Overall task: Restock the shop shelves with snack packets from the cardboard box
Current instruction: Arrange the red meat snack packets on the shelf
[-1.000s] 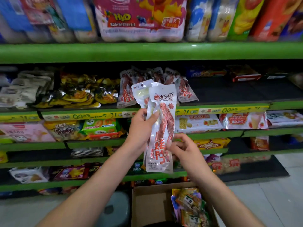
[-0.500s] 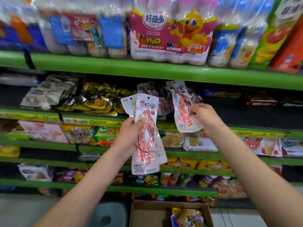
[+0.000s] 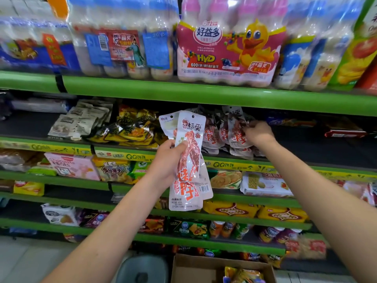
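I see my left hand (image 3: 166,160) holding snack packets (image 3: 188,160) upright before the shelves (image 3: 204,94). My right hand (image 3: 258,132) lies to their right, on the shelved packets (image 3: 236,135), under the bottle packs (image 3: 226,52). The cardboard box (image 3: 195,270) sits on the floor below, more packets (image 3: 243,275) inside.

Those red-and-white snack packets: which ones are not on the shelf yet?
The packets fanned out in the left hand, held up in front of the shelves. The others lean in a row on the shelf, where the right hand reaches.
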Action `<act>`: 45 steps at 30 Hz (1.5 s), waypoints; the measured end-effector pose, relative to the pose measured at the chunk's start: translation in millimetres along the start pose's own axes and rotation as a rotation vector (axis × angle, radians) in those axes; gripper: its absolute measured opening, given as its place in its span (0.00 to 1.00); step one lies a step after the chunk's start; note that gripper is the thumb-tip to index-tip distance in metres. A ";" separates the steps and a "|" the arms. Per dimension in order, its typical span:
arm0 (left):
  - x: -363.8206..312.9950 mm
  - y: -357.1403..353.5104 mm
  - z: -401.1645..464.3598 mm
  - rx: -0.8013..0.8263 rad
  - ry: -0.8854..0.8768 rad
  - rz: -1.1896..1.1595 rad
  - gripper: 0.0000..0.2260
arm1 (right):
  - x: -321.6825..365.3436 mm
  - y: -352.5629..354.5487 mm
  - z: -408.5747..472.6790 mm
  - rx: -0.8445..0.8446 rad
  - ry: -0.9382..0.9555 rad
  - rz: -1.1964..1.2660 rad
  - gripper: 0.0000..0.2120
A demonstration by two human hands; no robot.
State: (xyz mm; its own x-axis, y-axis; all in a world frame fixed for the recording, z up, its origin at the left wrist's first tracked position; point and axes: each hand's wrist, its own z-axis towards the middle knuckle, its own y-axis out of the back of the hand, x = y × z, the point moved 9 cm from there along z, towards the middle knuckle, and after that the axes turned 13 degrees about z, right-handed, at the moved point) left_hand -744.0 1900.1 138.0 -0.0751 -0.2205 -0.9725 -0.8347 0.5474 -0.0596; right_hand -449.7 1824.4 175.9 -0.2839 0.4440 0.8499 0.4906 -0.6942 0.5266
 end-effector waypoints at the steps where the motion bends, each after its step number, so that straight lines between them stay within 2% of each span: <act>1: -0.3 -1.7 0.5 0.003 0.006 0.001 0.06 | 2.4 2.3 -5.1 0.008 0.037 -0.023 0.15; 4: -0.2 -10.1 0.4 0.025 0.012 -0.010 0.06 | 24.0 15.6 -37.3 -0.023 0.256 -0.014 0.15; 7: -2.0 -25.8 -4.0 0.107 0.005 -0.053 0.09 | 25.9 6.1 -95.8 0.140 0.348 0.195 0.06; 8: -3.5 -32.0 -6.5 0.145 -0.009 -0.065 0.11 | 22.7 -5.8 -118.0 0.256 0.316 0.293 0.05; 10: -6.3 -45.7 -11.1 0.214 -0.039 -0.054 0.15 | 6.4 -33.0 -154.5 0.469 0.120 0.517 0.03; 13: -6.0 -61.3 -15.1 0.226 -0.106 0.042 0.16 | -16.4 -64.2 -185.6 0.616 -0.141 0.790 0.06; 15: -6.8 -62.9 -15.8 0.177 -0.170 0.132 0.15 | -24.3 -64.3 -191.0 0.584 -0.182 0.894 0.09; 18: -5.4 -56.7 -15.3 0.128 -0.226 0.180 0.13 | -34.9 -56.5 -195.3 0.566 -0.150 0.920 0.12; 25: -0.2 -27.7 -10.4 0.060 -0.178 0.043 0.13 | -71.5 -37.2 -198.5 0.476 -0.193 0.889 0.15; 30: 3.3 -34.8 -18.5 0.125 -0.165 0.009 0.17 | -75.0 -35.5 -201.6 0.511 -0.167 0.889 0.14; 33: 8.0 -51.4 -27.3 0.201 -0.158 -0.004 0.18 | -72.1 -36.0 -200.7 0.505 -0.109 0.862 0.17; 37: 15.6 -67.2 -33.7 0.247 -0.142 -0.057 0.16 | -57.4 -51.3 -210.8 0.688 -0.207 1.177 0.23; 40: 16.3 -72.1 -35.4 0.266 -0.149 -0.075 0.18 | -52.4 -51.2 -204.2 0.642 -0.134 1.263 0.19; 41: 16.5 -74.4 -36.5 0.285 -0.153 -0.076 0.18 | -53.7 -50.5 -201.0 0.604 -0.120 1.269 0.20; 45: 18.7 -79.2 -37.6 0.343 -0.152 -0.043 0.19 | -64.2 -42.6 -186.6 0.506 -0.059 1.190 0.51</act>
State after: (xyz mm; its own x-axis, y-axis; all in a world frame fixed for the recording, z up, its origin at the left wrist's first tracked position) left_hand -699.9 1822.3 133.0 0.0593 -0.1408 -0.9883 -0.6024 0.7843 -0.1479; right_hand -606.1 1719.8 102.8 0.5701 -0.2616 0.7788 0.6742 -0.3928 -0.6255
